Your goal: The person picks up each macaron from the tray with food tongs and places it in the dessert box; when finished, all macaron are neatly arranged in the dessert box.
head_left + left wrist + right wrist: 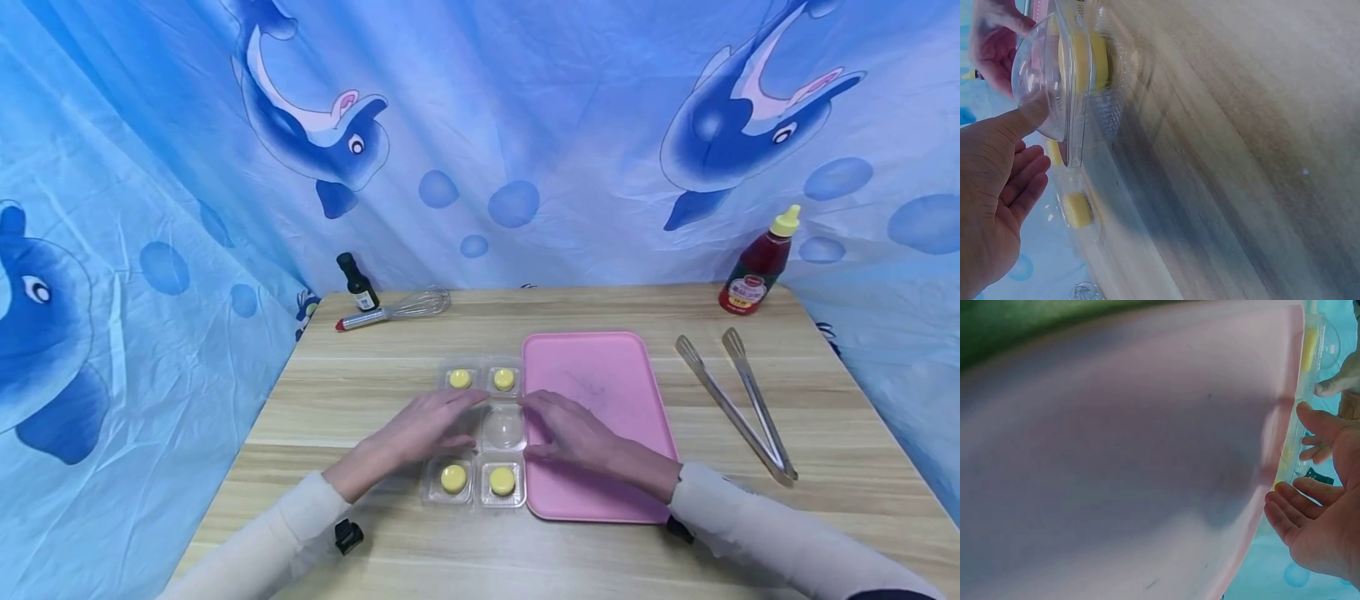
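Observation:
Clear plastic boxes sit in two columns, several with a round yellow piece inside: a far-left box [460, 377], a far-right box [504, 379], a near-left box [453, 479] and a near-right box [502, 481]. Between the far and near ones, a clear domed box [503, 427] shows no yellow piece. To its left is my left hand [427, 425], thumb and fingers apart, covering the spot beneath. The left wrist view has its thumb overlapping a clear domed lid [1035, 75]. My right hand [573, 429] is over the tray's left edge, fingertips beside the boxes, fingers loosely bent.
Right of the boxes lies a pink tray [600, 375]. Farther right are metal tongs [738, 408], spread apart, and a red sauce bottle [753, 271] with a yellow cap. At the back left, a whisk [397, 309] lies by a small dark bottle [358, 283].

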{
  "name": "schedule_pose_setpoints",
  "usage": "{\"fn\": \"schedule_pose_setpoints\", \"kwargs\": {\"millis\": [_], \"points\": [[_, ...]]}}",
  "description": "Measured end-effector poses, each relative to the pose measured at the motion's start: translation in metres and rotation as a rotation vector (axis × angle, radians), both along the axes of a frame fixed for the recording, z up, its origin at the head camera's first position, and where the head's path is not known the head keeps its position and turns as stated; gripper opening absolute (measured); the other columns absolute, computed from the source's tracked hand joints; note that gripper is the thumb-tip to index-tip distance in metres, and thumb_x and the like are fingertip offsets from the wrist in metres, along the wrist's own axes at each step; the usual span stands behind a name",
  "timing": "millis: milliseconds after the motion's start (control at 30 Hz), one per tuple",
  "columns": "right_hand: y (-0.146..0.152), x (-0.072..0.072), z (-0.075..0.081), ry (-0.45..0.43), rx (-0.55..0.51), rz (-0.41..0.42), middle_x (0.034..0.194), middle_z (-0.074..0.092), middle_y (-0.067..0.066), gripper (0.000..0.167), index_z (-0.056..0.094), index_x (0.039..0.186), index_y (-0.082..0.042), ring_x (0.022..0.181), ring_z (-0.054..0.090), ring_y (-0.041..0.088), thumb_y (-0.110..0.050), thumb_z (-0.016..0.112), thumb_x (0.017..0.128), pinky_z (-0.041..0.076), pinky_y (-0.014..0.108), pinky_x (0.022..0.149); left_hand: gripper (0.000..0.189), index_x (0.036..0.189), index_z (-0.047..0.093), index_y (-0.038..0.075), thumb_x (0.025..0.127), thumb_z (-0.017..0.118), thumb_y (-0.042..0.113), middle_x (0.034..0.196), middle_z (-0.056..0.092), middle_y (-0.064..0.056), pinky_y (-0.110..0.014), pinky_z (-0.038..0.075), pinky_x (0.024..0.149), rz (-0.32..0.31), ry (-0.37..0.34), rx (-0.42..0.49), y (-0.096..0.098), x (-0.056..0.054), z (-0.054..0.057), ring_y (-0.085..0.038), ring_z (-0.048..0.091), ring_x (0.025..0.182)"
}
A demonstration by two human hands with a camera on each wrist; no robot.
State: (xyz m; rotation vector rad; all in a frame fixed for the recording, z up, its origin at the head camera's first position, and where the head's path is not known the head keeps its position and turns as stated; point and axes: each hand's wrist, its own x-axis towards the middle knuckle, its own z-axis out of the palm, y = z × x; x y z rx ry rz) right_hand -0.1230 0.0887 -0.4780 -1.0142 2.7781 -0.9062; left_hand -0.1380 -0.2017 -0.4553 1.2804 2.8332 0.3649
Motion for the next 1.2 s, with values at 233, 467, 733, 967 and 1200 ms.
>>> {"fn": "schedule_pose_setpoints", "kwargs": {"millis": [233, 467, 733, 967, 1200], "points": [[-0.002, 0.0, -0.001, 0.019, -0.007, -0.013, 0.145, 0.063, 0.02, 0.083, 0.055, 0.148, 0.002, 0.133, 0.06, 0.036, -0.022, 0.095, 0.079, 0.05, 0.053, 0.113, 0.078, 0.155, 0.053, 0.012, 0.088, 0.088, 0.034, 0.153, 0.059, -0.007, -0.042, 0.055, 0.109, -0.012, -0.018, -0.008, 0.001, -0.003, -0.004, -0.025, 0.063, 0.13], [-0.004, -0.001, -0.001, 0.025, -0.009, -0.024, 0.146, 0.061, 0.021, 0.081, 0.056, 0.148, 0.003, 0.135, 0.059, 0.037, -0.023, 0.094, 0.081, 0.048, 0.053, 0.115, 0.079, 0.156, 0.052, 0.012, 0.089, 0.087, 0.036, 0.153, 0.059, -0.007, -0.041, 0.055, 0.109, 0.013, -0.045, -0.011, 0.002, -0.004, -0.007, -0.025, 0.064, 0.129], [-0.004, -0.002, -0.005, 0.032, -0.02, -0.024, 0.147, 0.061, 0.02, 0.08, 0.056, 0.147, 0.003, 0.137, 0.058, 0.036, -0.022, 0.093, 0.081, 0.046, 0.052, 0.117, 0.079, 0.154, 0.054, 0.012, 0.088, 0.088, 0.036, 0.148, 0.063, -0.008, -0.041, 0.058, 0.104, 0.015, -0.039, -0.003, 0.004, -0.004, -0.005, -0.024, 0.068, 0.123], [-0.005, 0.0, -0.002, 0.03, -0.047, -0.043, 0.146, 0.063, 0.017, 0.079, 0.058, 0.146, 0.0, 0.135, 0.059, 0.033, -0.022, 0.095, 0.079, 0.049, 0.051, 0.115, 0.076, 0.155, 0.052, 0.014, 0.091, 0.085, 0.04, 0.151, 0.06, -0.007, -0.044, 0.056, 0.107, 0.017, -0.06, -0.005, 0.001, -0.002, 0.002, -0.025, 0.063, 0.13], [-0.005, 0.002, 0.007, 0.046, -0.176, -0.064, 0.143, 0.064, 0.012, 0.079, 0.058, 0.146, -0.004, 0.131, 0.062, 0.03, -0.019, 0.095, 0.078, 0.052, 0.048, 0.112, 0.076, 0.158, 0.049, 0.013, 0.093, 0.083, 0.037, 0.159, 0.052, -0.01, -0.055, 0.042, 0.12, -0.006, -0.057, 0.056, -0.004, -0.001, 0.014, -0.029, 0.049, 0.146]]}}
